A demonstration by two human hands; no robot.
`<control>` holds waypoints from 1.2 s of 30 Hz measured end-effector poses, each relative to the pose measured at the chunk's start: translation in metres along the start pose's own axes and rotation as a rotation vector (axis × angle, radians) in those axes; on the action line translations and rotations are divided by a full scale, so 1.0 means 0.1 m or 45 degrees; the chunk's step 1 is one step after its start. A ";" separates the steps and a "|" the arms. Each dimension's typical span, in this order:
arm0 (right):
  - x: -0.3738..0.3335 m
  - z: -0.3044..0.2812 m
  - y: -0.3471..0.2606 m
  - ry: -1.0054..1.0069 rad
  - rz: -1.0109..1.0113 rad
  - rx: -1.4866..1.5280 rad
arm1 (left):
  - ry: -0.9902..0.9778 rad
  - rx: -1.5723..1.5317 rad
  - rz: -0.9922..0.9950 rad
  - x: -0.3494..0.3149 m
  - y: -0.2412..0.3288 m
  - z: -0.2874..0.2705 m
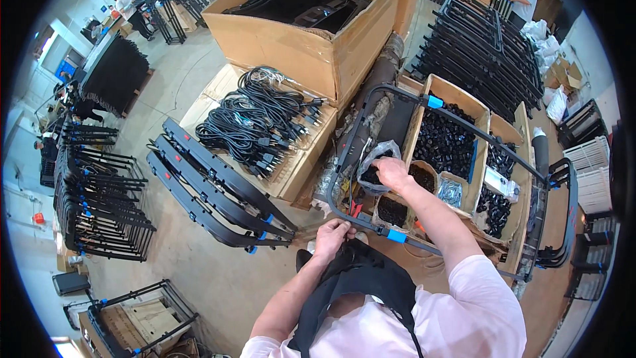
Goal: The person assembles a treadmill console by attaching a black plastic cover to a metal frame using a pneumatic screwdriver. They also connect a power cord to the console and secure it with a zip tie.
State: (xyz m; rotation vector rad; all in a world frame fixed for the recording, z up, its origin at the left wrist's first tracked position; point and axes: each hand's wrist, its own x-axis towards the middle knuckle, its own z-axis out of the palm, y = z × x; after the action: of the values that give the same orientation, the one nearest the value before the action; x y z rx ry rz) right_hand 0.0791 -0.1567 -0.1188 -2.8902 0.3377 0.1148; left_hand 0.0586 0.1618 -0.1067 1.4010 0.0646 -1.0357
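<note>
My right hand (392,172) reaches into a clear plastic bag (379,187) of small dark parts. Its fingers are curled together, and their tips are hidden among the parts. My left hand (332,237) is closed in a pinch beside the near left corner of a black tubular frame (339,159). Whatever it pinches is too small to make out. The frame, with blue sleeves (396,236) on its tubes, lies across the parts boxes. Red-handled pliers (356,209) lie just inside its near left corner.
Cardboard boxes of black caps (445,132), dark screws (392,212) and silver pins (450,192) sit under the frame. Bundled black power cords (258,119) cover a carton to the left. Curved black frames (218,192) lean beside it. A large carton (278,36) stands ahead.
</note>
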 end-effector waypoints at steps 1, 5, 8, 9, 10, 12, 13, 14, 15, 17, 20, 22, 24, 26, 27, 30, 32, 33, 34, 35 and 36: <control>0.02 0.03 0.00 -0.039 -0.023 -0.028 | -0.003 0.007 -0.007 -0.01 0.03 0.01; 0.03 -0.04 0.06 -0.117 -0.094 -0.006 | 0.033 0.034 -0.002 -0.07 0.10 0.03; -0.04 -0.34 0.00 -0.112 0.000 0.118 | 0.018 0.001 -0.006 -0.05 0.05 -0.01; -0.05 -0.39 0.02 -0.062 0.013 0.241 | 0.004 0.003 -0.001 -0.04 0.03 -0.03; -0.10 -0.41 0.06 0.042 0.002 0.345 | -0.019 0.009 0.003 -0.04 0.04 -0.02; -0.20 -0.40 0.10 0.121 0.155 0.679 | -0.044 0.022 0.019 -0.02 0.05 0.02; -0.26 -0.50 -0.04 0.078 0.303 0.924 | -0.033 0.027 0.023 -0.03 0.05 -0.01; -0.35 -0.62 -0.14 0.038 0.465 1.160 | -0.039 0.036 0.039 -0.03 0.05 -0.03; -0.45 -0.69 -0.19 0.038 0.496 1.265 | -0.052 0.049 0.051 -0.02 0.05 -0.05; -0.66 -0.71 -0.28 0.085 0.468 1.464 | -0.075 0.075 0.055 0.00 0.06 -0.07; -1.14 -0.90 -0.63 0.039 0.538 1.631 | -0.104 0.075 0.034 0.03 0.08 -0.12; -1.49 -0.84 -0.79 -0.031 0.516 1.811 | -0.147 0.146 0.026 0.07 0.09 -0.15; -1.78 -0.83 -1.09 -0.093 0.543 1.944 | -0.162 0.180 0.018 0.09 0.09 -0.21; -2.06 -0.85 -1.39 -0.149 0.599 2.085 | -0.177 0.168 0.001 0.14 0.07 -0.24; -2.16 -0.74 -1.49 -0.169 0.691 2.101 | -0.193 0.197 -0.024 0.15 0.07 -0.26; -2.35 -0.16 -1.64 -0.169 1.002 2.355 | -0.248 0.280 -0.114 0.14 0.21 -0.28; -2.38 0.41 -1.63 -0.080 1.199 2.484 | -0.273 0.316 -0.193 0.17 0.25 -0.31; -2.31 0.58 -1.68 0.011 1.230 2.522 | -0.281 0.338 -0.210 0.18 0.28 -0.33; -2.19 0.70 -1.74 0.111 1.265 2.556 | -0.294 0.361 -0.228 0.19 0.31 -0.33; -2.06 0.74 -1.82 0.209 1.297 2.588 | -0.305 0.384 -0.244 0.21 0.34 -0.34; -1.95 0.77 -1.88 0.236 1.302 2.600 | -0.300 0.365 -0.263 0.20 0.36 -0.33</control>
State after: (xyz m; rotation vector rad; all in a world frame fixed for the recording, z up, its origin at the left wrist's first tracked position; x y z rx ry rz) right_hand -0.0700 0.0816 -0.1323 -0.5737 1.0393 -0.2204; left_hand 0.1102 0.1716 -0.0995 1.5414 -0.1188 -1.4196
